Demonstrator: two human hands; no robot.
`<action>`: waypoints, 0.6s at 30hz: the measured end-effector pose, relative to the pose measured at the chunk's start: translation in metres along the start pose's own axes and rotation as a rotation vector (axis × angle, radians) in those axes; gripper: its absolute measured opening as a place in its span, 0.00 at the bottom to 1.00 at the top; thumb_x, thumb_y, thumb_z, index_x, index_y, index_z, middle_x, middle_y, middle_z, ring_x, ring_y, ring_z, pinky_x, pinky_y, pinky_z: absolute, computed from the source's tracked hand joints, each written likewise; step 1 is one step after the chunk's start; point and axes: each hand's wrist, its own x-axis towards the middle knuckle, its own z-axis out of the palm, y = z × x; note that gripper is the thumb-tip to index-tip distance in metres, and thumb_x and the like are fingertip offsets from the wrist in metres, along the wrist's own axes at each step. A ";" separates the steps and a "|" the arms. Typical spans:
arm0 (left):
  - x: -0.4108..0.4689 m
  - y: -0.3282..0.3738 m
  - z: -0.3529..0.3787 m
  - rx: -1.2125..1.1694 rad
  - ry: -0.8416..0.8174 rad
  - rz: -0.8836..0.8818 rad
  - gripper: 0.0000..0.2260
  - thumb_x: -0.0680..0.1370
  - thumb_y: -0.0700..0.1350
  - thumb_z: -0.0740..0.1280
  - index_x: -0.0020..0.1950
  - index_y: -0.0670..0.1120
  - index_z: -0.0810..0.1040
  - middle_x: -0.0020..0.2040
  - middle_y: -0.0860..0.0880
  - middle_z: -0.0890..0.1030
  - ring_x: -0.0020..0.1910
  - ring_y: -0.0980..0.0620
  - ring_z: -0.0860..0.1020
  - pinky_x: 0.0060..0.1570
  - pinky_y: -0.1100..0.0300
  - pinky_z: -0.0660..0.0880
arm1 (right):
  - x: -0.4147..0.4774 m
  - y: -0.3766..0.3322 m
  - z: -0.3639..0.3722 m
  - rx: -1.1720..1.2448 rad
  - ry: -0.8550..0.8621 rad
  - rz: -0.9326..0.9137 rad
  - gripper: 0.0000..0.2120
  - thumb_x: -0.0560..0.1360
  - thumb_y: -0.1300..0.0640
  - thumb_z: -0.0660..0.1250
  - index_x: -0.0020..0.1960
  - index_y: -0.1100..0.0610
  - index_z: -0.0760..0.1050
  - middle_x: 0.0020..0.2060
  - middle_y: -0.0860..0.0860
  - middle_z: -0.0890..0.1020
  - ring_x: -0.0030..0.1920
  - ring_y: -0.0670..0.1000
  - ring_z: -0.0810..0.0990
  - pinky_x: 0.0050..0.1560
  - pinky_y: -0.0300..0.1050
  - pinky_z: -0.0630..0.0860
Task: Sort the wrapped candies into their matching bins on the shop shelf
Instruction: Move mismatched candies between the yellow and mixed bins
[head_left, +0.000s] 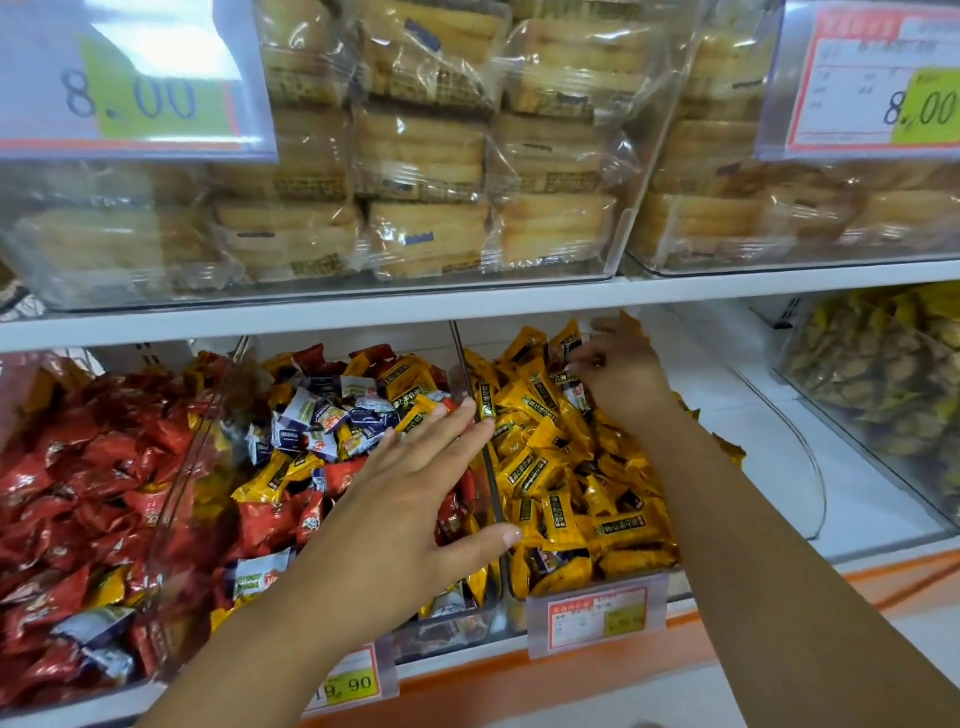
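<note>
Three clear bins sit side by side on the lower shelf. The left bin (171, 467) holds red candies (78, 493). The middle bin (452, 631) holds a mix of red, yellow and blue-white candies (311, 415). The right bin (485, 457) is full of yellow candies (550, 467). My left hand (410, 499) hovers flat over the middle bin with fingers spread, holding nothing. My right hand (618, 369) reaches to the back of the yellow bin, fingers curled among the wrappers; whether it grips one is not clear.
The upper shelf (467, 301) carries clear boxes of wrapped cakes (426, 156) with price cards. Another clear bin of yellow-green sweets (878, 384) stands at the right. White shelf surface (753, 441) lies between it and the yellow bin. Price tags (597, 616) hang on the front edge.
</note>
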 end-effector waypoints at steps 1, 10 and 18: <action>0.000 -0.001 0.000 -0.003 -0.002 0.003 0.36 0.66 0.77 0.45 0.72 0.71 0.40 0.72 0.73 0.34 0.70 0.71 0.32 0.69 0.65 0.33 | -0.001 -0.002 0.004 -0.049 -0.048 -0.028 0.10 0.75 0.66 0.66 0.56 0.62 0.80 0.62 0.58 0.73 0.59 0.56 0.75 0.57 0.36 0.68; 0.001 -0.001 -0.001 0.000 -0.023 0.009 0.35 0.66 0.77 0.46 0.70 0.72 0.39 0.71 0.73 0.34 0.69 0.72 0.31 0.68 0.66 0.32 | -0.010 -0.004 0.010 -0.148 -0.120 -0.007 0.12 0.76 0.63 0.66 0.59 0.56 0.78 0.65 0.57 0.69 0.60 0.58 0.75 0.55 0.39 0.69; 0.001 0.002 0.001 -0.020 -0.002 -0.008 0.36 0.66 0.77 0.46 0.71 0.71 0.41 0.72 0.72 0.35 0.70 0.71 0.33 0.70 0.63 0.34 | -0.017 -0.003 0.013 -0.244 -0.215 -0.123 0.21 0.77 0.64 0.63 0.69 0.53 0.72 0.67 0.58 0.68 0.66 0.58 0.70 0.65 0.47 0.67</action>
